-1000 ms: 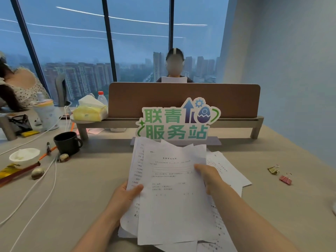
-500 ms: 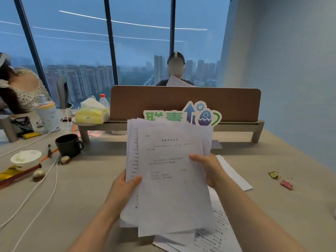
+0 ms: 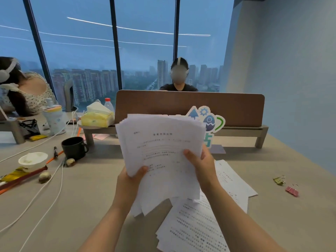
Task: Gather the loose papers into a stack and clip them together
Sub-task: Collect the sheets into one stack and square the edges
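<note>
Now raised: sheaf (image 3: 163,153), lifted clear of bench (image 3: 87,206), left hand (image 3: 130,180) and right hand (image 3: 201,164) gripping its sides, edges ragged. More sheets (image 3: 196,220) below hands; clips (image 3: 286,184) right, untouched. Squaring pending.

papers (image 3: 161,153) lifted upright off table (image 3: 87,206)

Both hands hold a sheaf of papers (image 3: 163,151) up above the table (image 3: 91,197): the left hand (image 3: 130,184) grips its lower left edge, the right hand (image 3: 201,166) its right edge. Beneath the sheaf more loose sheets (image 3: 200,224) lie flat. Right of the sheaf, well apart, lie a gold binder clip (image 3: 279,180) and a pink binder clip (image 3: 292,190); left of it stands a black mug (image 3: 73,148).
</note>
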The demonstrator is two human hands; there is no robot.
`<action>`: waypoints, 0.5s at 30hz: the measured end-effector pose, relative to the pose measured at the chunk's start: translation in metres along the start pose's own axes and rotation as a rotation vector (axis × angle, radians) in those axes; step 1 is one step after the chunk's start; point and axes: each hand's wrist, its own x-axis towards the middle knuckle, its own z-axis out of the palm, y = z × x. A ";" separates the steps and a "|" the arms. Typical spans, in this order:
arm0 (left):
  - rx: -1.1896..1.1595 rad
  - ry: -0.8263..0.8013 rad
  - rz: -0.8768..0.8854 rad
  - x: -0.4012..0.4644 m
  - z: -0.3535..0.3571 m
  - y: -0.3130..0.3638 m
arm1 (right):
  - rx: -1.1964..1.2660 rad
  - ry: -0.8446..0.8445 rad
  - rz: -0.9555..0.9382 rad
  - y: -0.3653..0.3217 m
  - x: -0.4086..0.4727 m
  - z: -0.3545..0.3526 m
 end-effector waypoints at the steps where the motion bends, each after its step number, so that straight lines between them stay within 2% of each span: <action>1: 0.017 0.008 -0.011 0.000 -0.003 -0.006 | -0.019 0.003 0.013 0.009 -0.002 -0.002; 9: -0.027 -0.122 -0.033 -0.004 -0.002 -0.019 | 0.030 -0.049 0.121 0.033 -0.006 0.003; 15: 0.076 0.040 -0.157 -0.001 -0.003 -0.033 | -0.027 -0.094 0.149 0.040 -0.010 0.009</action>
